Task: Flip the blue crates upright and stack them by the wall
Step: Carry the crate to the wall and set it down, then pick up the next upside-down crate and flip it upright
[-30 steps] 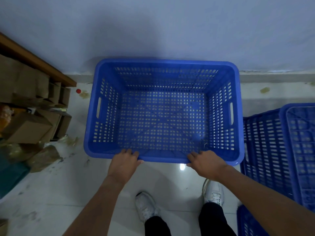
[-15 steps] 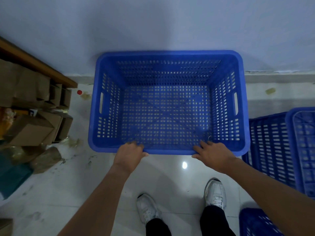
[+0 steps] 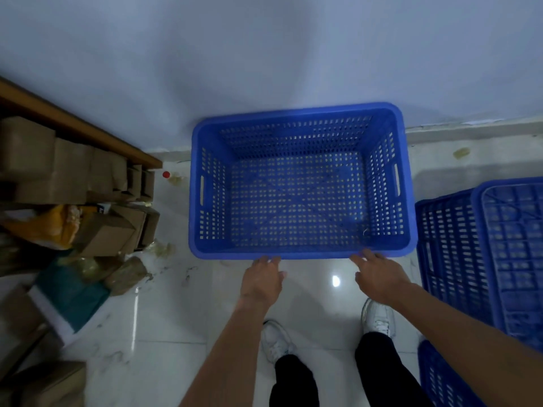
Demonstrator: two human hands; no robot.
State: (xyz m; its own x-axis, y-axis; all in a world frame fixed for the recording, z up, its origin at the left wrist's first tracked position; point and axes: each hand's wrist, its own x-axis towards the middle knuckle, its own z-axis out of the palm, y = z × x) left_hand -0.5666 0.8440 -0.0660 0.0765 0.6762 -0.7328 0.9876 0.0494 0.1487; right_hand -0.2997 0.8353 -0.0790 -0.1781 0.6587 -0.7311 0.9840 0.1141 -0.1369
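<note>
An upright blue crate (image 3: 299, 254) stands on the white floor, its far side against the wall (image 3: 264, 69). Its perforated inside holds nothing. My left hand (image 3: 261, 279) and my right hand (image 3: 379, 276) hover just in front of its near rim, fingers loose and apart, with only the fingertips at the rim's edge. To the right an upside-down blue crate (image 3: 511, 245) shows its ribbed bottom. Part of a third blue crate (image 3: 440, 377) sits at the lower right corner.
Cardboard boxes (image 3: 97, 230) and bags are piled at the left under a wooden shelf edge (image 3: 88, 133). A small red cap (image 3: 166, 174) lies near the wall. My white shoes (image 3: 377, 317) stand on the glossy tiles behind the crate.
The crate moved away from me and came down against the wall. My hands, which gripped its near rim before, have let go and drawn back slightly.
</note>
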